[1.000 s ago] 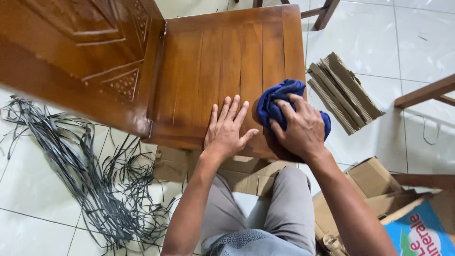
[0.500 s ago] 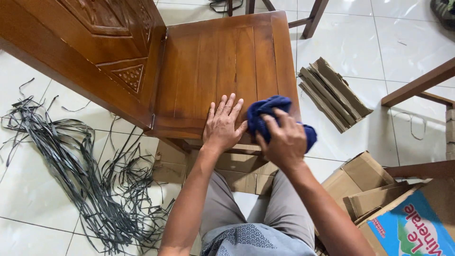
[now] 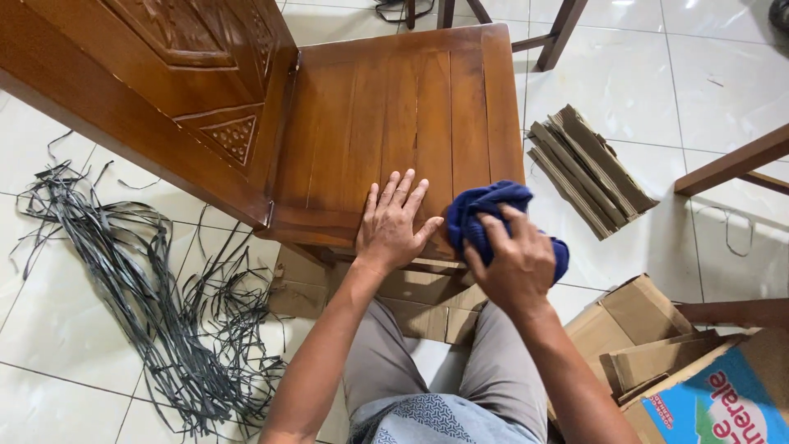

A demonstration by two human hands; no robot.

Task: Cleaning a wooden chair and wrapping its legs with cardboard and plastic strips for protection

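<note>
A tangle of grey straps (image 3: 140,288) lies on the white tiled floor (image 3: 723,74); folded cardboard strips (image 3: 590,168) and open cardboard boxes (image 3: 657,345) sit opposite.

Bright, even daylight fills the view. The white floor (image 3: 641,74) shows soft glare patches near the top edge. The glossy chair seat (image 3: 386,123) carries a faint sheen. Shadows are soft and short under the hands and the straps (image 3: 140,279). Focus is sharp throughout; lines bow slightly toward the edges.
</note>
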